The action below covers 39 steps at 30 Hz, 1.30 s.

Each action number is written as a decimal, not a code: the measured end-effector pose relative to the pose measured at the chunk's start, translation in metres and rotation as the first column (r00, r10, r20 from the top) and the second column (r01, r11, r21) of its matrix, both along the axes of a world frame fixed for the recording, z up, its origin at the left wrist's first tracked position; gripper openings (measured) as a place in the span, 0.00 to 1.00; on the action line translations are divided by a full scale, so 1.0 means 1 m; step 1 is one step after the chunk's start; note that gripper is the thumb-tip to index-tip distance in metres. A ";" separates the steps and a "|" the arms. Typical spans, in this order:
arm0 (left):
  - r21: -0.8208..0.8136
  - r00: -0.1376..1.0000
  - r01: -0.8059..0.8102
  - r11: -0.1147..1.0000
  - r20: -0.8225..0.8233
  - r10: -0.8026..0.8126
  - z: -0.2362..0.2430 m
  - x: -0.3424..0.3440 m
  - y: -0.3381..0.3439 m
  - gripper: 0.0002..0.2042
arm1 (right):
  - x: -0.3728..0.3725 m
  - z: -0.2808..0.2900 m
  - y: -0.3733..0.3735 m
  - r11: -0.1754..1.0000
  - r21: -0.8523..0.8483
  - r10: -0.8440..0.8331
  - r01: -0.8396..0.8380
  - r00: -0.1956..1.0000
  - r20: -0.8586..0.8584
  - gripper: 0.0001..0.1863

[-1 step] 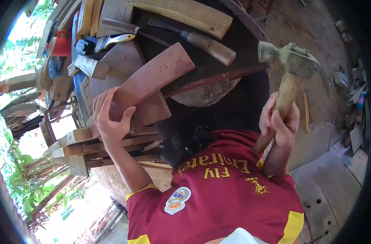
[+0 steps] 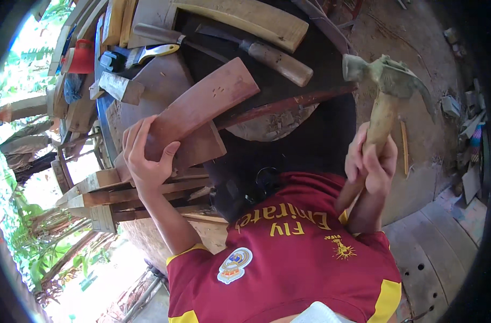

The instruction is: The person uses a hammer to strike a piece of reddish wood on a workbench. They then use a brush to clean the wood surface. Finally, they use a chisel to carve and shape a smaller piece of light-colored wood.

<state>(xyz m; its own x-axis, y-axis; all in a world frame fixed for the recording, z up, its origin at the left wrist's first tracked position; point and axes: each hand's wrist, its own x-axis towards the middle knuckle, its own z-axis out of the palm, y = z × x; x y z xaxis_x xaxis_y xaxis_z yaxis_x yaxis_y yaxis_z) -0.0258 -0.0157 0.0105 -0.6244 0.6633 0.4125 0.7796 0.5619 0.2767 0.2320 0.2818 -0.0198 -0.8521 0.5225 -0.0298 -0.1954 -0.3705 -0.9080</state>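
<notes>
My left hand (image 2: pixel 151 161) grips the near end of a curved reddish-brown piece of wood (image 2: pixel 207 97), thumb on one side and fingers over the other. Several small dark marks show near its far end. It rests tilted across a flat brown board (image 2: pixel 209 146). Off to the right, my right hand (image 2: pixel 375 164) is wrapped around the wooden handle of a claw hammer (image 2: pixel 391 81). The hammer is raised with its head up, apart from the wood. Beyond the curved piece lie a wood-handled tool (image 2: pixel 277 62) and another long-handled tool with a ferrule (image 2: pixel 158 33).
A paintbrush (image 2: pixel 158 50) and a short block with a whitish face (image 2: pixel 120 88) lie left of the tools. A pale curved timber (image 2: pixel 251 20) spans the back. At far left stands a red container (image 2: pixel 83 57). Stacked lengths of wood (image 2: pixel 119 198) sit below my left hand.
The hammer and my right hand have shifted very slightly to the right. My left hand and the curved wood look nearly the same.
</notes>
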 end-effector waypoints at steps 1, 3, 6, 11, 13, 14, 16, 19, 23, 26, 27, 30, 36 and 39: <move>-0.005 1.000 0.002 1.000 -0.006 -0.002 0.000 0.001 -0.001 0.31 | 0.001 -0.004 0.000 0.998 -0.060 0.006 -0.009 0.999 -0.048 0.16; -0.014 1.000 0.006 1.000 -0.019 -0.007 0.001 0.004 -0.003 0.31 | 0.000 -0.007 -0.001 0.986 -0.162 -0.045 0.030 0.995 -0.091 0.16; 0.002 0.999 0.020 1.000 -0.031 -0.020 0.000 0.005 -0.002 0.31 | -0.010 -0.002 -0.011 0.940 -0.286 -0.206 0.185 0.977 -0.047 0.17; 0.010 0.999 0.017 1.000 -0.030 -0.017 -0.001 0.004 -0.002 0.32 | -0.027 -0.004 -0.038 0.950 -0.267 -0.137 0.162 0.985 0.110 0.13; 0.005 0.999 0.019 1.000 -0.032 -0.018 -0.001 0.004 -0.003 0.31 | -0.026 0.002 -0.042 0.950 -0.247 0.248 -0.192 0.943 0.221 0.10; 0.002 0.999 0.016 1.000 -0.032 -0.015 -0.001 0.003 -0.004 0.31 | -0.030 0.010 -0.042 0.942 -0.244 0.298 -0.231 0.910 0.289 0.11; 0.002 0.999 0.013 1.000 -0.033 -0.013 -0.001 0.004 -0.005 0.31 | -0.029 0.015 -0.033 0.956 -0.263 0.205 -0.130 0.937 0.282 0.11; -0.002 1.000 0.011 1.000 -0.029 -0.011 -0.002 0.004 -0.006 0.31 | -0.024 0.010 -0.030 0.971 -0.237 0.000 0.038 0.988 0.157 0.11; -0.022 1.000 0.005 1.000 -0.015 -0.005 -0.001 0.003 -0.004 0.32 | -0.027 0.007 -0.035 0.923 -0.294 -0.246 0.250 0.968 0.053 0.12; 0.004 0.999 0.008 1.000 -0.037 -0.008 -0.003 0.001 -0.002 0.31 | -0.029 0.006 -0.046 0.965 -0.225 -0.111 0.138 0.986 0.128 0.11; 0.016 0.999 0.011 1.000 -0.049 -0.010 -0.003 0.000 -0.001 0.31 | -0.028 0.006 -0.049 0.981 -0.190 0.059 -0.028 0.985 0.160 0.11; 0.012 0.998 -0.009 1.000 -0.056 0.010 -0.004 0.001 -0.004 0.31 | -0.036 0.017 -0.044 0.949 -0.183 0.306 -0.256 0.884 0.354 0.07; 0.021 0.998 -0.020 1.000 -0.051 0.021 -0.005 0.001 -0.002 0.31 | -0.031 0.011 -0.050 0.965 -0.251 -0.083 0.079 0.997 -0.007 0.11; 0.035 0.998 -0.004 0.999 -0.060 0.006 -0.006 0.000 -0.003 0.31 | -0.037 0.009 -0.053 0.966 -0.200 -0.155 0.161 0.987 0.044 0.12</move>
